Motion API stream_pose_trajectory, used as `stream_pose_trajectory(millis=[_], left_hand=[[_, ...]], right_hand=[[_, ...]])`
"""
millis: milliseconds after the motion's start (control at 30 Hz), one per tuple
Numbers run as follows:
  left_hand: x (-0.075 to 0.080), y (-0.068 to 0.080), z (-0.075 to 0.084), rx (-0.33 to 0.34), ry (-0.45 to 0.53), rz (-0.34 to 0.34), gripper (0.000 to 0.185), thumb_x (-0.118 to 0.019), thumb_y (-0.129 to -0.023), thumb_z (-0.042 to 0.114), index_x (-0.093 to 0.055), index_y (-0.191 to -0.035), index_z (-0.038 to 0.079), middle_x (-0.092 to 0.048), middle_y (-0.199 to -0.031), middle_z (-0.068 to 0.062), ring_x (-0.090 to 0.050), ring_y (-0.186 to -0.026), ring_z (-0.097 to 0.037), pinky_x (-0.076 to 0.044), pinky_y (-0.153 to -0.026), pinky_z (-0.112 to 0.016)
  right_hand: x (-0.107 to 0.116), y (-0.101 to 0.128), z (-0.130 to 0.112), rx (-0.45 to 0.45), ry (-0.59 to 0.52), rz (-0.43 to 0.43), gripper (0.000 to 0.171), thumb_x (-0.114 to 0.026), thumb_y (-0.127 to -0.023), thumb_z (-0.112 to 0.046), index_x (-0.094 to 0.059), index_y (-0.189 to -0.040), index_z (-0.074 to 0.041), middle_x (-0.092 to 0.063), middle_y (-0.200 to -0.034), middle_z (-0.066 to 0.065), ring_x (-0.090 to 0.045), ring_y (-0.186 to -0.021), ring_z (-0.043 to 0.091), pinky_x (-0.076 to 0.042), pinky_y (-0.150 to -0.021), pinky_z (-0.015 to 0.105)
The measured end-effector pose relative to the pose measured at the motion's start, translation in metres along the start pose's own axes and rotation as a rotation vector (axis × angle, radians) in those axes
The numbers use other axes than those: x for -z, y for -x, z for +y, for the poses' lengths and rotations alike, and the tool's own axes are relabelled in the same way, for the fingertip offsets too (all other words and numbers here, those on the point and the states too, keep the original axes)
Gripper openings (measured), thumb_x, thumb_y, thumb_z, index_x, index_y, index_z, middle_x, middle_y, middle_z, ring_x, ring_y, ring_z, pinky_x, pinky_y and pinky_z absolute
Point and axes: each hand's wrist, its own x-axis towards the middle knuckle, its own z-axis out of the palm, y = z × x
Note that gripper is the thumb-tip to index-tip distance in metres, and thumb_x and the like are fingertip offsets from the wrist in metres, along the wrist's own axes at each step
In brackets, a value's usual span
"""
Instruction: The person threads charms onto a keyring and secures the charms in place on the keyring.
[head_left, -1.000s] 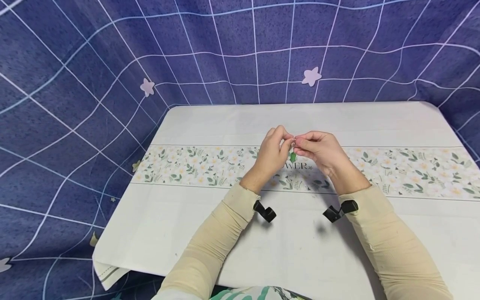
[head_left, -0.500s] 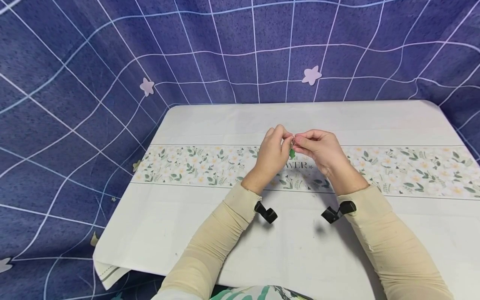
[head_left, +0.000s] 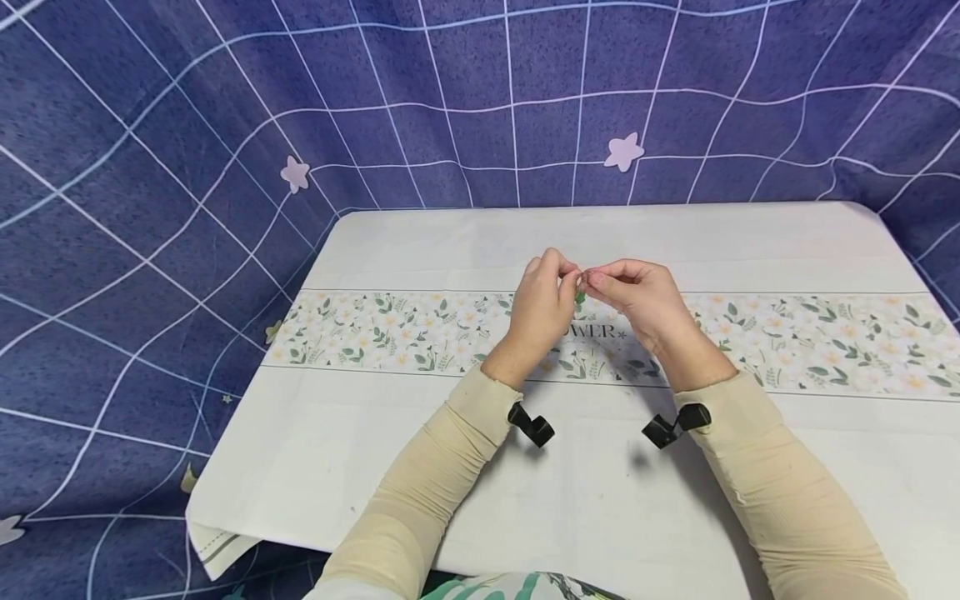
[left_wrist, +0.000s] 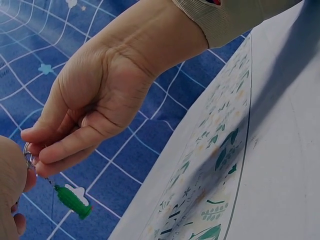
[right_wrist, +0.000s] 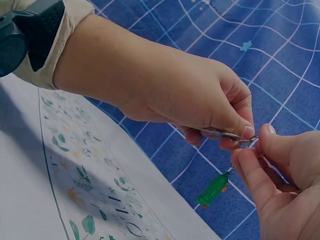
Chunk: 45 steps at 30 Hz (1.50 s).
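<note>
Over the table's middle, both hands meet at a keychain with metal rings and a small green bottle-shaped charm [head_left: 580,297]. My left hand [head_left: 538,302] pinches a thin silvery metal part [right_wrist: 225,134], seen edge-on in the right wrist view; whether it is a ring or a key, I cannot tell. Thumb and fingers of my right hand [head_left: 639,298] pinch the metal rings [left_wrist: 28,154] from the other side. Below the fingers the green charm [left_wrist: 73,201] hangs on a short chain, touching nothing. Fingertips partly hide the rings.
Beneath the hands lies a white tablecloth [head_left: 360,450] with a flowered band and printed letters. A blue curtain [head_left: 465,100] with white grid lines and stars stands behind and to the left. Each wrist bears a black camera mount [head_left: 531,425].
Both hands shift very slightly left, staying together at the rings. In the head view the green charm moves up and left and less of it shows between the hands.
</note>
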Motion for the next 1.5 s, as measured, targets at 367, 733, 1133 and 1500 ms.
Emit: stream_pose_trajectory(millis=[367, 733, 1133, 1500], left_hand=[[-0.002, 0.000, -0.001, 0.021, -0.005, 0.031, 0.010, -0.057, -0.104, 0.017, -0.059, -0.104, 0.007, -0.068, -0.095, -0.005, -0.058, -0.087, -0.019, -0.047, -0.070, -0.031], [0.000, -0.004, -0.001, 0.025, 0.048, 0.037, 0.010, -0.057, -0.104, 0.017, -0.058, -0.106, 0.007, -0.068, -0.094, -0.004, -0.060, -0.090, -0.019, -0.048, -0.076, -0.030], [0.005, -0.005, -0.010, 0.081, 0.488, -0.133, 0.013, -0.051, -0.107, 0.016, -0.054, -0.114, 0.005, -0.061, -0.085, -0.006, -0.057, -0.067, -0.014, -0.047, -0.060, -0.024], [0.008, -0.007, -0.015, 0.135, 0.745, -0.237, 0.016, -0.055, -0.105, 0.009, -0.058, -0.116, -0.001, -0.061, -0.091, -0.008, -0.053, -0.072, -0.011, -0.048, -0.066, -0.028]], right_hand=[[0.001, -0.001, -0.001, -0.004, 0.078, -0.016, 0.020, -0.065, -0.093, 0.009, -0.075, -0.086, -0.006, -0.075, -0.094, 0.002, -0.074, -0.088, 0.013, -0.055, -0.089, 0.025], [0.003, 0.000, -0.005, 0.015, 0.156, -0.051, 0.016, -0.067, -0.092, 0.007, -0.076, -0.086, -0.005, -0.071, -0.107, 0.002, -0.073, -0.090, 0.012, -0.057, -0.084, 0.027], [0.009, 0.002, -0.003, 0.144, 0.232, -0.058, 0.008, -0.070, -0.090, 0.005, -0.076, -0.088, -0.001, -0.071, -0.108, 0.003, -0.071, -0.089, 0.015, -0.060, -0.072, 0.030], [0.009, 0.003, -0.003, 0.276, 0.265, -0.040, 0.003, -0.072, -0.089, 0.007, -0.073, -0.091, 0.009, -0.071, -0.107, 0.004, -0.070, -0.087, 0.015, -0.058, -0.069, 0.025]])
